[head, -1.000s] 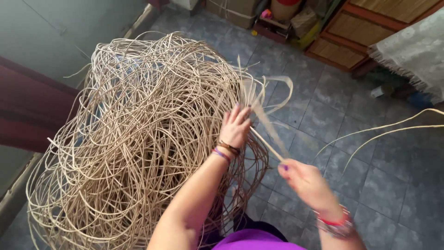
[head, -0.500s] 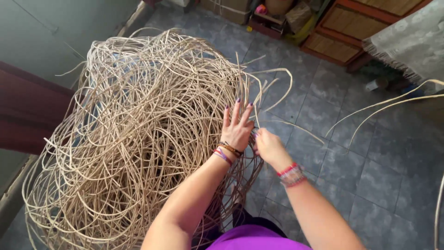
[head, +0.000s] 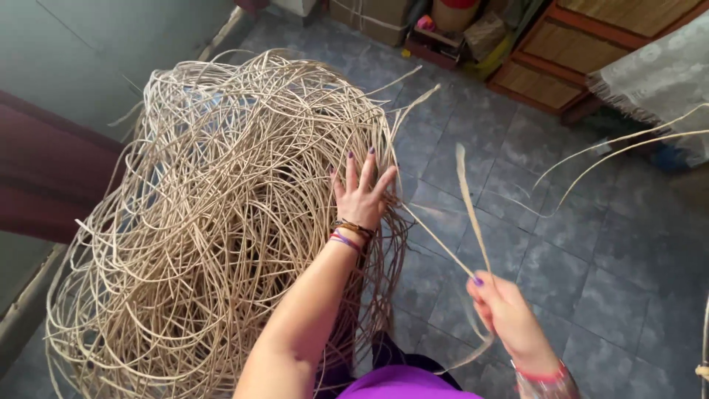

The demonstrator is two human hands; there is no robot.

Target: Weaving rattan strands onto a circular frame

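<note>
Grey floor tiles [head: 591,295], a wall at left, and wooden furniture [head: 561,59] with boxes at the top edge frame the head view; a large tangle of pale cane [head: 221,222] fills the left and centre. Left hand [head: 360,196]: fingers spread wide, palm flat against the tangle's right flank, bracing it; right hand [head: 506,314]: fingers closed in a pinch on one strand [head: 467,199], which runs taut back toward the tangle while its flat free end rises above the fist. Handling judgement: steady pressure from the bracing palm and a pull straight along the strand's own line should free it without snagging neighbouring loops.
</note>
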